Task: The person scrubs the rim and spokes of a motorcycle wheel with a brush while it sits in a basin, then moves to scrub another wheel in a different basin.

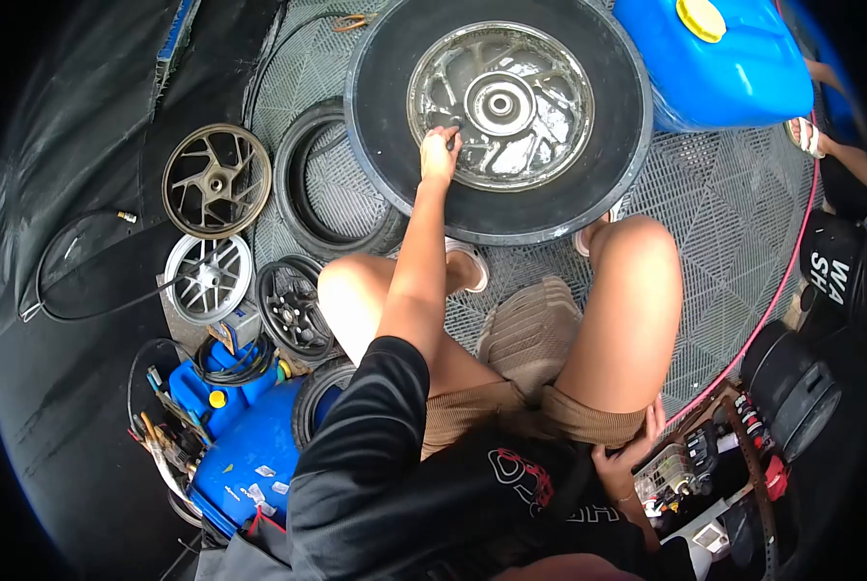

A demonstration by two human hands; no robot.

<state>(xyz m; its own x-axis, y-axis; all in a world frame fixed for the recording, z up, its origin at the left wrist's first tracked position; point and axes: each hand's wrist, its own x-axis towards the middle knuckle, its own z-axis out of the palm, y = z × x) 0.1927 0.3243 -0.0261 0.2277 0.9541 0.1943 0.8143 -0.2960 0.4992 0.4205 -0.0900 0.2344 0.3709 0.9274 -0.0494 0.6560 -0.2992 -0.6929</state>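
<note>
A wet, grey spoked motorcycle wheel rim (550,160) lies flat inside a large round black tub (496,218), with its hub facing up. My left hand (438,155) reaches over the tub to the lower left edge of the rim. Its fingers are closed around something small and dark that I cannot make out. My right hand (630,455) rests against the hem of my brown shorts by the right thigh, fingers apart, holding nothing that I can see.
Left of the tub lie a tyre (298,194), a bronze wheel (217,182), a silver wheel (208,279) and a black wheel (296,308). Blue jerrycans stand at upper right (724,82) and lower left (225,382). A pink hose (784,290) runs right. Another person's foot (806,137) shows.
</note>
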